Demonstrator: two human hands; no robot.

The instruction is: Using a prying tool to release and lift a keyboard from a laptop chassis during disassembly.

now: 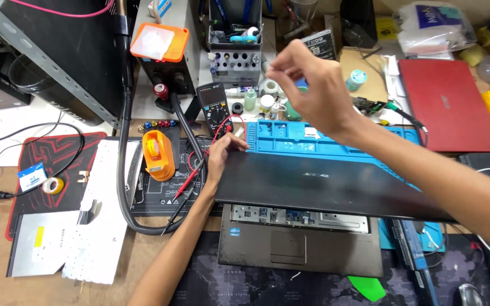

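Head view. Dark laptop [301, 226] sits low-centre on the bench, keyboard removed, bare metal tray showing above the touchpad. Its lid [313, 184] hangs partly lowered over the base, back side up.

Left hand [220, 156] grips the lid's far left corner, fingers curled over the edge, thumb side hard to see under the lid. Closed on the lid, as far as the view shows.

Right hand [307, 85] is raised well above the lid, thumb and forefinger pinched together. Whether something tiny sits between the fingertips, cannot tell; too small and blurred.

Around the laptop: blue repair mat [290, 139] just behind the lid, partly under it. Black multimeter [213, 107] behind the lid's left corner, red probe lead running down past the left hand. Orange tape dispenser [159, 154] left of the laptop. Detached white keyboard [106, 215] farther left, lying back up. Red laptop [446, 105] closed, behind and right of the dark one. Green plastic pick [367, 288] just in front of the base's right corner.

Handling judgement: lid is thin and stiff but holds a fragile screen panel, so it likely flexes if lifted by one corner alone. Better held along the edge mid-span or at both corners, no pressure on the panel face. Hinges look like the weak point. Base seems moderately heavy, smooth finish, probably a bit slippery. Exposed tray has sharp-looking cutouts, best avoided.
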